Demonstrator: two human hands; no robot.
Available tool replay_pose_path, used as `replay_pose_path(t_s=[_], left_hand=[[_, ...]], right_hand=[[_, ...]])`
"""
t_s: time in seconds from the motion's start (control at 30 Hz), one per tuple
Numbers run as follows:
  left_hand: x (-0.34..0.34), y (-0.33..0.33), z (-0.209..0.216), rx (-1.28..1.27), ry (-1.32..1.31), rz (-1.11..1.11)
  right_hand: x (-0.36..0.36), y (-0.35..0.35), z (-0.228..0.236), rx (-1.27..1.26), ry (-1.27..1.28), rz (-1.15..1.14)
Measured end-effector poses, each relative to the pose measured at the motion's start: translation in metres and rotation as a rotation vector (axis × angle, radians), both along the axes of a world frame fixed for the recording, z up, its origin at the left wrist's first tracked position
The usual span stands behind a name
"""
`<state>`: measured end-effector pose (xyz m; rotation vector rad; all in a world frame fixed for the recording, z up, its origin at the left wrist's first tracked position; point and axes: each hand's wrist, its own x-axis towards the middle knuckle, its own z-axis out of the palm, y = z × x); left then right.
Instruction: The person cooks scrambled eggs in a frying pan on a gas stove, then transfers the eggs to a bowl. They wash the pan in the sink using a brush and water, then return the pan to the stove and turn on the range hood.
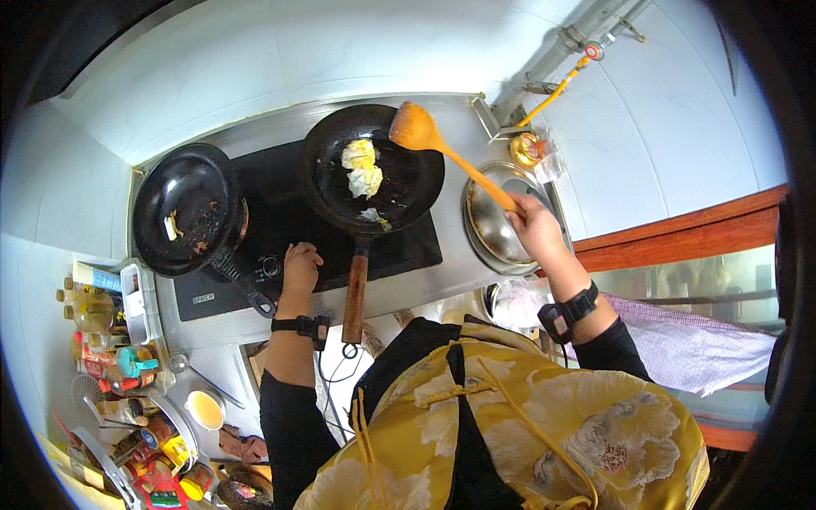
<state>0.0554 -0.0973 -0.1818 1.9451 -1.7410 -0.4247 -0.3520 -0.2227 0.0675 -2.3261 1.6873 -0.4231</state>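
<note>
My right hand (535, 226) grips the handle of a wooden spatula (416, 127), its blade raised over the right rim of a dark wok (327, 191). Pieces of cooked egg (363, 177), white and yellow, lie in the wok, with smaller scraps nearer its wooden handle (355, 297). That handle points toward me and no hand is on it. My left hand (302, 267) hovers or rests by the front of the black cooktop (408, 248), between a control knob (270, 265) and the wok handle. Its fingers are curled loosely, with nothing visible in them.
A second black pan (183, 191) with browned food bits sits at the left. Lidded metal cookware (501, 225) stands at the right, below a yellow gas hose (552, 92). Bottles (89, 310), jars and a bowl of pale yellow liquid (205, 410) crowd the left side.
</note>
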Motion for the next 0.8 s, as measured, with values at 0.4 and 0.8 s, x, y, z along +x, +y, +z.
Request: replay_pose_path(t_s=[0.4,0.8], left_hand=[[-0.028,0.005,0.046,0.179,-0.259,0.402],[-0.026,0.076,0.143,0.517,0.834,0.377]], right_hand=[[0.050,-0.009,-0.026,-0.152,0.292,0.106],[0.064,-0.020,-0.044,0.232,0.460,0.307]])
